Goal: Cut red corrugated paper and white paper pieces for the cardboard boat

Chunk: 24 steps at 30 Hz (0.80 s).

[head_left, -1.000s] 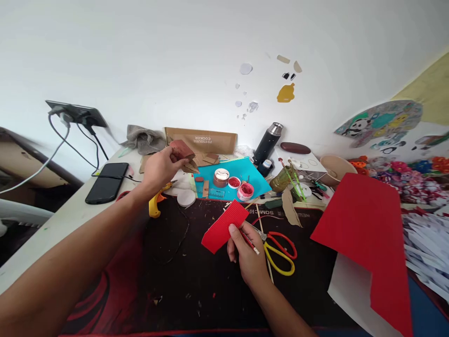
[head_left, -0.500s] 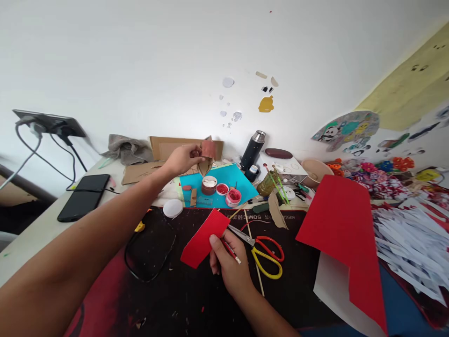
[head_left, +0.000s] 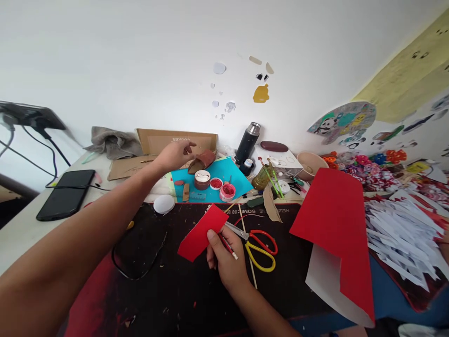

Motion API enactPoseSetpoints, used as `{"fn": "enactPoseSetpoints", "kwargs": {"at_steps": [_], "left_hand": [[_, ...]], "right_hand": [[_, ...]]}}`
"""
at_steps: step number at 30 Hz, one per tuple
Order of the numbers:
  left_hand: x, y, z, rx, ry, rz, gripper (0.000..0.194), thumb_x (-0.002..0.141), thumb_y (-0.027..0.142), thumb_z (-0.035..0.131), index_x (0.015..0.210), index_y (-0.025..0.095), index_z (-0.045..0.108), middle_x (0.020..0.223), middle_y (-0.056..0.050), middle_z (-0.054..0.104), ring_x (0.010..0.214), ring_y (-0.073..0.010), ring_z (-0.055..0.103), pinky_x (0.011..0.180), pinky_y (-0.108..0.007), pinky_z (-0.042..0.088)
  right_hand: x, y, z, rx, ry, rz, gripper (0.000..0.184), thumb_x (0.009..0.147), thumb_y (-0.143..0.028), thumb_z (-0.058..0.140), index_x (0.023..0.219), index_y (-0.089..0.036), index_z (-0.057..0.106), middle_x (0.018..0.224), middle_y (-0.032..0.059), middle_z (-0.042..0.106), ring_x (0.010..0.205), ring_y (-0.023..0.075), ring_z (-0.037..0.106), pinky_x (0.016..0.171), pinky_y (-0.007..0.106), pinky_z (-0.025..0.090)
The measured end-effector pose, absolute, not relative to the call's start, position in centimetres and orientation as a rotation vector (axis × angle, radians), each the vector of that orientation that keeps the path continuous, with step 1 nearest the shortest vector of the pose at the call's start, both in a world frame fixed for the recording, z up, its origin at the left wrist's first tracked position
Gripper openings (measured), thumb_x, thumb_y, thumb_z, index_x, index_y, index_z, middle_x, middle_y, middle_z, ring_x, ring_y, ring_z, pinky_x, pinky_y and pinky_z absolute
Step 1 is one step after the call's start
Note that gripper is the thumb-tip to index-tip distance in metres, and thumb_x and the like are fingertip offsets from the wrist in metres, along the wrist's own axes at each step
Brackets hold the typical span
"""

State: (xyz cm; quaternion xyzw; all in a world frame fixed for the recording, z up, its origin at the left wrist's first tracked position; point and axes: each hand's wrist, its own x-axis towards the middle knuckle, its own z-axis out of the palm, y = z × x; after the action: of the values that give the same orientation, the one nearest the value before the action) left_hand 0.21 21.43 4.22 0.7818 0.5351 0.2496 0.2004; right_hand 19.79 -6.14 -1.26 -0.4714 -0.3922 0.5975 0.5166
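Note:
My left hand [head_left: 177, 155] hovers at the back of the desk with its fingers apart and nothing in them. Just right of it, a reddish-brown painted cardboard piece [head_left: 206, 159] lies tilted behind the paint jars. Between thumb and fingers, my right hand [head_left: 229, 257] grips a red card strip [head_left: 202, 232] and a pencil [head_left: 229, 248]. Scissors [head_left: 261, 250] with one red and one yellow handle lie on the black mat beside that hand. A white-filled jar [head_left: 202, 179] and a pink paint jar [head_left: 228, 191] stand on the blue sheet [head_left: 238, 174].
A phone [head_left: 65, 194] and a cable [head_left: 140, 269] lie to the left. A black flask [head_left: 248, 142] and a jar of brushes [head_left: 261, 178] stand at the back. On the right are a folded red sheet [head_left: 333, 210] and a heap of white paper strips [head_left: 403, 236].
My left hand has let go of the brown cardboard piece, which now rests behind the jars. My right hand keeps the red card strip and pencil. The view has shifted slightly.

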Motion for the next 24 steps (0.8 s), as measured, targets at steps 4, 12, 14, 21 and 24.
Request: {"fn": "enactPoseSetpoints", "kwargs": {"at_steps": [4,12,14,21,24], "left_hand": [[-1.8,11.9,5.6,1.989,1.258,0.846,0.049,0.099,0.065,0.064,0.121,0.022,0.077,0.116,-0.008,0.082,0.103,-0.0272,0.074,0.09,-0.038,0.058],[-2.9,0.3,3.7,1.769,1.04,0.627,0.041,0.096,0.064,0.073,0.11,0.025,0.079,0.11,-0.004,0.081,0.101,-0.0254,0.074,0.089,-0.035,0.059],[-2.8,0.2,3.0,1.75,1.049,0.656,0.039,0.096,0.062,0.073,0.101,0.024,0.077,0.099,-0.004,0.078,0.091,-0.0234,0.071,0.082,-0.034,0.058],[-3.3,-0.2,2.1,1.799,1.171,0.821,0.029,0.094,0.053,0.072,0.086,0.027,0.079,0.081,-0.003,0.077,0.077,-0.0223,0.068,0.074,-0.034,0.053],[-3.5,-0.9,1.5,1.834,1.223,0.841,0.029,0.095,0.054,0.07,0.096,0.027,0.082,0.09,-0.006,0.084,0.081,-0.0251,0.074,0.077,-0.036,0.056]], "right_hand": [[19.8,-5.8,-1.1,-1.133,-0.929,1.43,0.052,0.094,-0.069,0.078,0.081,-0.021,0.062,0.054,-0.006,0.055,0.044,0.0089,0.046,0.044,0.02,0.036],[19.1,-5.1,-0.7,-1.119,-1.046,1.392,0.047,0.097,-0.065,0.075,0.083,-0.021,0.063,0.054,-0.0066,0.055,0.044,0.009,0.047,0.044,0.022,0.036],[18.9,-5.0,-0.7,-1.123,-1.085,1.373,0.047,0.098,-0.063,0.075,0.082,-0.021,0.062,0.055,-0.0062,0.056,0.044,0.0093,0.048,0.045,0.022,0.037],[18.5,-4.5,-1.1,-1.151,-1.14,1.342,0.042,0.1,-0.061,0.072,0.086,-0.022,0.064,0.058,-0.0057,0.058,0.046,0.0104,0.049,0.046,0.024,0.038],[18.6,-4.6,-1.4,-1.162,-1.19,1.293,0.039,0.102,-0.056,0.07,0.085,-0.022,0.064,0.062,-0.004,0.061,0.046,0.011,0.052,0.047,0.025,0.04]]}}
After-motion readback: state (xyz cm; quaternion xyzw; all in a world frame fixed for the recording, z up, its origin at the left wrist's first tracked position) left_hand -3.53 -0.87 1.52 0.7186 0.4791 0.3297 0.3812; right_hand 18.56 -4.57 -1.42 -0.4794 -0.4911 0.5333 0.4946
